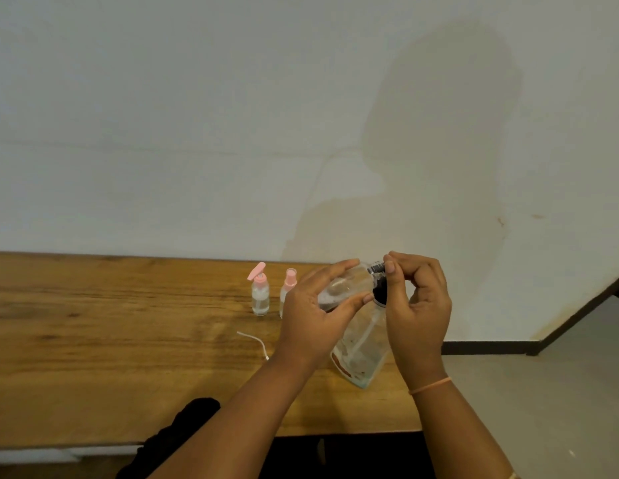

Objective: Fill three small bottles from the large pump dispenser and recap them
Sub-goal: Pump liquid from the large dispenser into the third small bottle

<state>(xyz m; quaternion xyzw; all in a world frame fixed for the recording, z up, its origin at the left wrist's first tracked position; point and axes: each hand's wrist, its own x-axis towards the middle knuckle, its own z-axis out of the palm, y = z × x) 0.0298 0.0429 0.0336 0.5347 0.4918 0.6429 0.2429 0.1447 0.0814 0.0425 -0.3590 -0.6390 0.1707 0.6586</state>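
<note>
Toward the right end of a wooden table (93,323) set against a pale wall, a person's two hands meet above the large pump dispenser (363,347), which stands near the table's right edge. The left hand (315,316) curls its fingers and thumb around a small clear bottle (346,285), held tilted on its side with the neck pointing right. The right hand (418,305) pinches that neck between thumb and forefinger. Whether a cap is going on or coming off cannot be told.

Two small bottles stand side by side near the far edge: a pink pump bottle (260,295) and a pink spray bottle (288,288), both capped. A thin white tube (254,340) lies loose mid-table.

This looks like work on the third bottle. The next move likely calls for a steady twist at the neck while keeping the bottle from spilling.
</note>
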